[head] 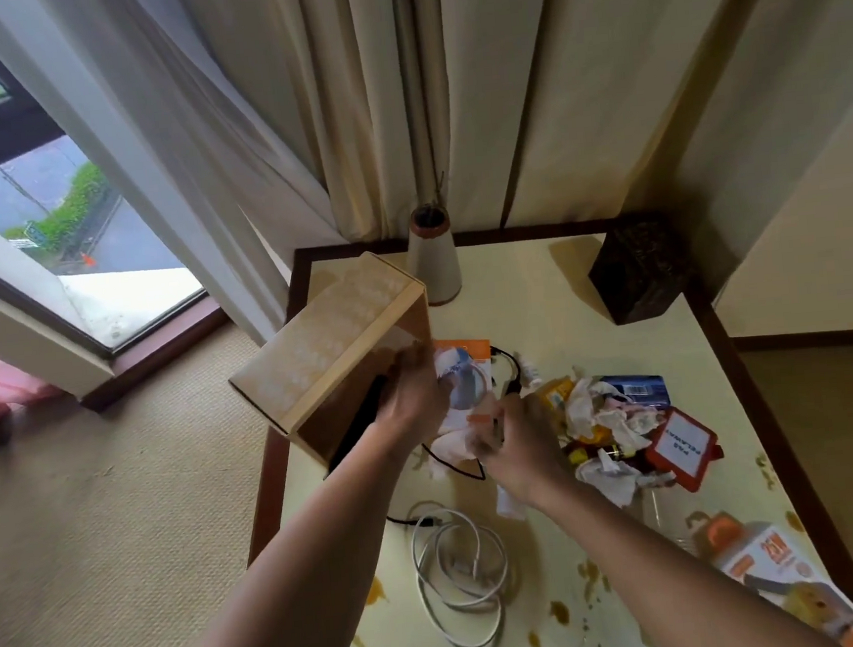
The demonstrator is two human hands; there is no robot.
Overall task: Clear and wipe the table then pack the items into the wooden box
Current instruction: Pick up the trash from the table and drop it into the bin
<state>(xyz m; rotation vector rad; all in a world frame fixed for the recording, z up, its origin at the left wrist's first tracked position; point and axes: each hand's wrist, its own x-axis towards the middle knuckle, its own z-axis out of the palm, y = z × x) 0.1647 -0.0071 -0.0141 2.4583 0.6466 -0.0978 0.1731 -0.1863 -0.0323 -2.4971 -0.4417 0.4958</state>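
A light wooden box (pixel 329 352) is tipped on its side over the table's left edge, its opening facing me and to the right. My left hand (pixel 410 402) grips its lower right rim. My right hand (pixel 517 444) is closed on a black cable (pixel 508 367) and some crumpled paper beside the box. The cream table (pixel 542 313) has brown stains near its front. A heap of crumpled tissues and wrappers (pixel 603 421), an orange card holder (pixel 683 448) and a coiled white cable (pixel 461 568) lie on it.
A cone-shaped lamp base (pixel 432 261) stands at the table's back edge and a dark carved box (pixel 639 268) at the back right. An orange and white carton (pixel 787 580) lies at the front right. Curtains hang behind; carpet and a window lie to the left.
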